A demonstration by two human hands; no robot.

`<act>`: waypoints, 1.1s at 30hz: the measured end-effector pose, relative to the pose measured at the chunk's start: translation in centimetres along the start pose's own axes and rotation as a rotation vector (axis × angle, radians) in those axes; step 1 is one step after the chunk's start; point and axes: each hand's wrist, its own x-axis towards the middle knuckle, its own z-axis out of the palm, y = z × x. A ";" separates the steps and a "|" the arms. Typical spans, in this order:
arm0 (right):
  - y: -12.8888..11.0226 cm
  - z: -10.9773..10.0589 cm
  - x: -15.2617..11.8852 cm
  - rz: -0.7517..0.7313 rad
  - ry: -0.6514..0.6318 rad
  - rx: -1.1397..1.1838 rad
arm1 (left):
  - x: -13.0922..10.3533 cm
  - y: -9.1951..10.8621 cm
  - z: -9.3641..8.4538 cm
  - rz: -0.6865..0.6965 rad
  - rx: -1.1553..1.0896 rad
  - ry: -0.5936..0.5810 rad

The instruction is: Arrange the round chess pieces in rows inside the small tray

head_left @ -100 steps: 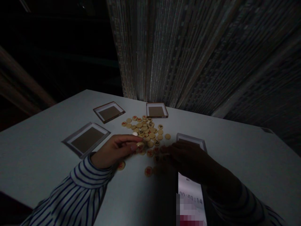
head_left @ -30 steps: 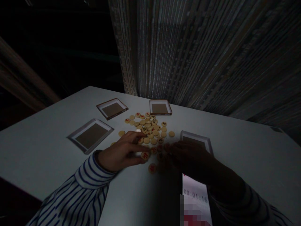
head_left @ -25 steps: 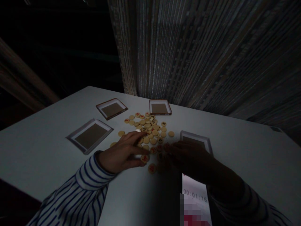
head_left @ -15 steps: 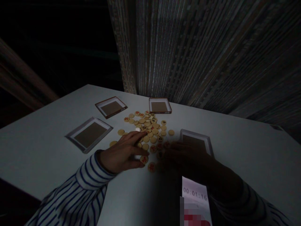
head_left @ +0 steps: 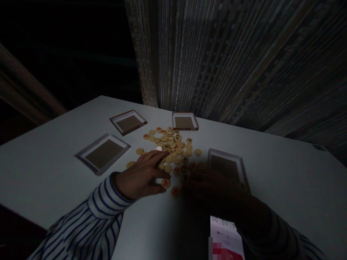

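Chinese chess pieces (head_left: 169, 159), round and pale wood with red or black characters, lie in a loose heap at the table's middle. My left hand (head_left: 143, 175) rests palm down at the heap's near left side, fingers apart. One red-marked piece (head_left: 166, 183) sits between its thumb and a finger; a longer finger reaches over other pieces. In deep shadow, my right hand (head_left: 214, 186) stretches over the heap's near right edge, beside several red-marked pieces (head_left: 184, 168). Its fingertips are too dark to show whether they grip anything.
Shallow open box lids or trays stand around the heap: a white one (head_left: 126, 145) at left, a brown-rimmed one (head_left: 143, 124) behind it, another (head_left: 197, 125) at the back, and one (head_left: 242, 164) at right. A lit phone (head_left: 225, 231) is below my right forearm. A string curtain (head_left: 184, 54) hangs behind.
My right hand has shifted slightly toward me, uncovering a piece beside its fingers and more of the right tray. It now covers more of the phone's timer. My left hand stays put.
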 end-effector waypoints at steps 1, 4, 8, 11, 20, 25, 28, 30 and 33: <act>-0.1 0.0 0.0 0.009 -0.004 -0.001 | 0.0 0.0 0.0 0.000 0.002 0.002; -0.4 0.1 0.1 0.023 -0.010 -0.020 | 0.0 0.1 0.0 -0.004 0.014 -0.004; -0.7 0.3 0.3 0.035 -0.031 -0.059 | 0.1 0.2 -0.2 -0.021 0.015 -0.012; -0.8 0.4 0.4 0.043 -0.030 -0.075 | 0.2 0.5 -0.5 -0.041 0.003 -0.021; -0.6 0.9 0.3 0.013 -0.020 -0.101 | 0.6 1.3 -1.2 -0.053 -0.024 -0.013; -0.6 0.6 0.3 0.004 -0.038 -0.085 | 0.7 1.1 -0.9 -0.009 -0.044 0.080; -0.7 0.2 0.3 -0.001 -0.027 -0.069 | 0.7 1.0 -0.9 0.009 -0.062 0.113; -0.6 0.1 0.3 0.012 -0.015 -0.056 | 0.7 1.1 -0.9 0.015 -0.071 0.136; -0.5 0.1 0.2 0.010 0.023 -0.033 | 0.8 1.1 -1.0 0.015 -0.086 0.155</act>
